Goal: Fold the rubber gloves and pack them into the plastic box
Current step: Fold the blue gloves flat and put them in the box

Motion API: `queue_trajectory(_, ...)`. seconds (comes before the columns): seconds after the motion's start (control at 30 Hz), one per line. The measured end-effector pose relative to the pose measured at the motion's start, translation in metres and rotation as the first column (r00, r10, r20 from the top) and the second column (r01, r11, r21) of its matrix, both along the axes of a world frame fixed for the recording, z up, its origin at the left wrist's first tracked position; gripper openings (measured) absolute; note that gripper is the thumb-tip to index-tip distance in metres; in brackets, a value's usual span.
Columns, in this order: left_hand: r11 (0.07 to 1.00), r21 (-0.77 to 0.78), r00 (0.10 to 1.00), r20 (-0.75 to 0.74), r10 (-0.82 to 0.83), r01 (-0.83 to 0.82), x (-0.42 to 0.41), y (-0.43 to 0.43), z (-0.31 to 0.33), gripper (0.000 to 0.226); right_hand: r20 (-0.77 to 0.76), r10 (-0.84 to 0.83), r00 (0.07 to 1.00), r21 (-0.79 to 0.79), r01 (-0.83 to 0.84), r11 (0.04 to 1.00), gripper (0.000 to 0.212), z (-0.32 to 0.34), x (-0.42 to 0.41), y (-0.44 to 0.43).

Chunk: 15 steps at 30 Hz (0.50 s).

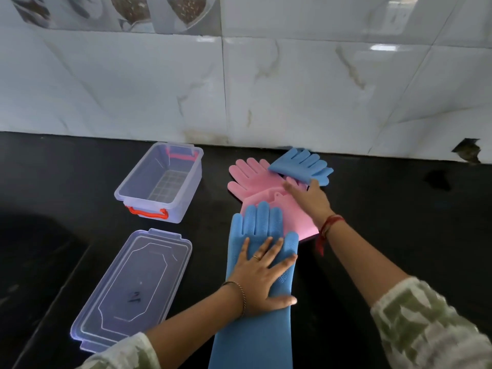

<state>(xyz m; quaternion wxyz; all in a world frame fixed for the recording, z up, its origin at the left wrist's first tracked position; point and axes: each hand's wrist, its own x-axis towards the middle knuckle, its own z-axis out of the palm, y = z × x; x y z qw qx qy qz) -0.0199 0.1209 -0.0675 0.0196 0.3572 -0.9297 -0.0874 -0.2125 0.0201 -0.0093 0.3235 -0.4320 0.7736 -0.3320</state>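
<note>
A long blue rubber glove [255,328] lies flat on the black counter, fingers pointing away from me. My left hand [263,272] presses flat on its palm with fingers spread. Beyond it lie pink gloves [253,182], one folded [277,209]. My right hand [311,198] rests on the pink gloves and touches the lower edge of a second blue glove [300,165], which lies folded near the wall. The clear plastic box [159,182] with orange latches stands open and holds nothing, to the left.
The box's clear lid [133,288] lies flat on the counter at the near left. A tiled wall [239,89] rises right behind the gloves. The counter's front edge runs diagonally at the lower left.
</note>
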Motion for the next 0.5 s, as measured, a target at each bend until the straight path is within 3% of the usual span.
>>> queue_trajectory(0.1, 1.0, -0.01, 0.999, -0.034, 0.024, -0.025, 0.0, 0.003, 0.001, 0.079, -0.134, 0.049, 0.99, 0.056, -0.042, 0.998, 0.104, -0.014, 0.017, 0.003)
queue_trajectory(0.3, 0.997, -0.004, 0.996, -0.041, 0.078, -0.079, 0.0, 0.004, 0.003, 0.081, -0.027, -0.064, 0.998, -0.067, 0.062, 0.996, 0.051, -0.007, -0.001, -0.014)
queue_trajectory(0.4, 0.985, 0.048, 0.986, -0.009, 0.168, -0.167, 0.0, 0.005, -0.001, 0.084, -0.127, -0.106, 0.986, -0.128, 0.09, 0.988, 0.041, 0.002, -0.039, -0.007)
queue_trajectory(0.5, 0.981, 0.061, 0.983, 0.012, 0.185, -0.185, -0.004, 0.003, 0.001, 0.084, -0.21, -0.127, 0.969, -0.091, 0.11, 0.99, 0.035, 0.014, -0.094, 0.011)
